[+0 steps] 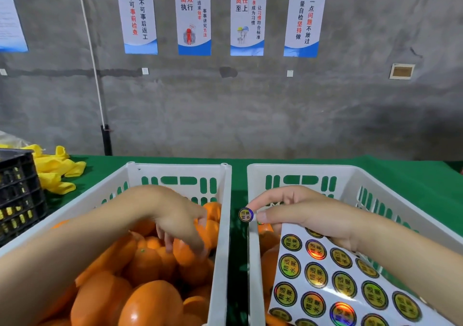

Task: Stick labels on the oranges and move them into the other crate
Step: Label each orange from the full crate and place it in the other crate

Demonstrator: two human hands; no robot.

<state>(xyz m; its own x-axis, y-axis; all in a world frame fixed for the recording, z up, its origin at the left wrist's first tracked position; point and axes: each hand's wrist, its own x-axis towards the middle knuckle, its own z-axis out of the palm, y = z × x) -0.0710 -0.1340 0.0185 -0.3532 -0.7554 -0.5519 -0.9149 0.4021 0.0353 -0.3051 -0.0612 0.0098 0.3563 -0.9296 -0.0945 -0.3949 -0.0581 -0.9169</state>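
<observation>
While the left hand (180, 221) reaches down among the oranges (150, 305) in the left crate (223, 225), its fingers are blurred, so grip can't be told. The right hand (313, 213), over the right crate (300, 169), pinches the sheet (328, 263). One peeled label (246, 215) hangs at its fingertips.

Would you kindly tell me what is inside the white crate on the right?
Inside the right crate, a few oranges show along its left wall. The label sheet held by the right hand covers most of the interior, so anything else in there is hidden.
</observation>
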